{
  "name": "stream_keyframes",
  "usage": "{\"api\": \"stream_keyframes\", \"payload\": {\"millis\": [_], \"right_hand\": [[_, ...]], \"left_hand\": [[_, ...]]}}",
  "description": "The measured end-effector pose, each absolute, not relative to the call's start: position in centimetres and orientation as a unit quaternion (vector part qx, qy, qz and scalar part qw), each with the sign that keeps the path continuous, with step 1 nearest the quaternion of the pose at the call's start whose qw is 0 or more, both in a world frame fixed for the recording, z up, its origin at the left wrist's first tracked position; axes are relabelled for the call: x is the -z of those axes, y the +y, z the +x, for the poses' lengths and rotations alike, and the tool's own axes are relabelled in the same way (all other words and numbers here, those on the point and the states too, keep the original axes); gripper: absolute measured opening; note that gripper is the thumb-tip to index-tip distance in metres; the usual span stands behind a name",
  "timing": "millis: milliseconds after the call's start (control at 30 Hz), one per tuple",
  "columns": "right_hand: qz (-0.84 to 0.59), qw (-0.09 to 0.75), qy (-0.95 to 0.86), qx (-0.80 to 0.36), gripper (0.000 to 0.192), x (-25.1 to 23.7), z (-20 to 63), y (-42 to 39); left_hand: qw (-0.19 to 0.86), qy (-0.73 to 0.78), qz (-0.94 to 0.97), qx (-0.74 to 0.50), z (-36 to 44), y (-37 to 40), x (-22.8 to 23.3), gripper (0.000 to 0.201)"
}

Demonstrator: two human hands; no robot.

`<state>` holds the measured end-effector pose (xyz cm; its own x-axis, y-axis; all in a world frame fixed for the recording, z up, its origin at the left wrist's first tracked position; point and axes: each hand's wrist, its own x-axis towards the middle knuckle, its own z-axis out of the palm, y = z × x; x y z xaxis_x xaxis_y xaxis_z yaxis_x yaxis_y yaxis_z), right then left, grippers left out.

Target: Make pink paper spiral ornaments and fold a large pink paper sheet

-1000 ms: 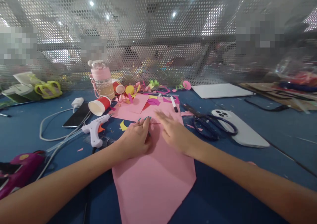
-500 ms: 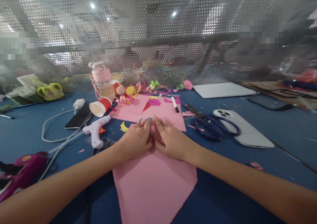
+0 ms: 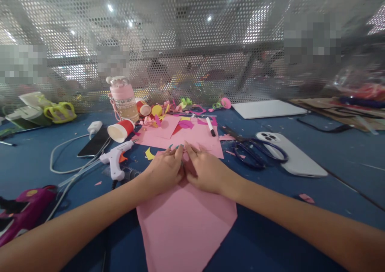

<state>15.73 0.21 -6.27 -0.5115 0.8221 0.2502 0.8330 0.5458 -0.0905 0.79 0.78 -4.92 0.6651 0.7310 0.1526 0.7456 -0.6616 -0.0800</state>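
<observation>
A large sheet of pink paper [image 3: 189, 224] lies in front of me, with its far edge under my fingers. My left hand [image 3: 167, 166] grips that far edge from the left, fingers pressed together. From the right, my right hand [image 3: 207, 168] grips the same edge, its thumb near the left thumb. The fingertips of both hands almost meet, and the paper between them is mostly hidden. Just beyond them lies another pink sheet [image 3: 144, 138] with paper scraps on it. A black-and-white marker [image 3: 210, 126] rests on that sheet.
Left of my hands are a white glue gun [image 3: 116, 160], a paper cup [image 3: 122, 130], a black phone [image 3: 94, 142] and a bottle [image 3: 122, 99]. Blue-handled scissors [image 3: 252, 150] touch a white phone [image 3: 296, 156] on the right. A perforated metal screen [image 3: 180, 43] stands behind.
My view has shifted very slightly, so things on the right appear a little further left. Both hands stay in place on the pink paper, with hardly any finger movement.
</observation>
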Motion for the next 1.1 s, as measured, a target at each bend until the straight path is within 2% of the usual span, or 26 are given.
{"api": "stream_keyframes", "payload": {"millis": [267,600,700,933,1100], "right_hand": [[-0.482,0.121,-0.867,0.023,0.066,6.08,15.74,0.11],[-0.492,0.147,-0.858,-0.012,0.07,6.05,15.87,0.42],[-0.497,0.147,-0.855,-0.012,0.069,6.06,15.88,0.44],[-0.497,0.132,-0.857,0.004,0.068,5.77,15.73,0.15],[-0.499,0.122,-0.858,0.026,0.063,5.59,15.55,-0.16]], "left_hand": [[0.073,-0.407,-0.91,0.039,0.77,0.84,5.03,0.051],[-0.022,-0.457,-0.882,0.114,0.46,0.91,5.42,0.07],[-0.012,-0.43,-0.894,0.123,0.47,1.02,5.49,0.071],[0.035,-0.41,-0.911,0.035,0.8,0.89,4.88,0.061],[0.072,-0.387,-0.919,0.025,0.7,0.84,4.83,0.055]]}}
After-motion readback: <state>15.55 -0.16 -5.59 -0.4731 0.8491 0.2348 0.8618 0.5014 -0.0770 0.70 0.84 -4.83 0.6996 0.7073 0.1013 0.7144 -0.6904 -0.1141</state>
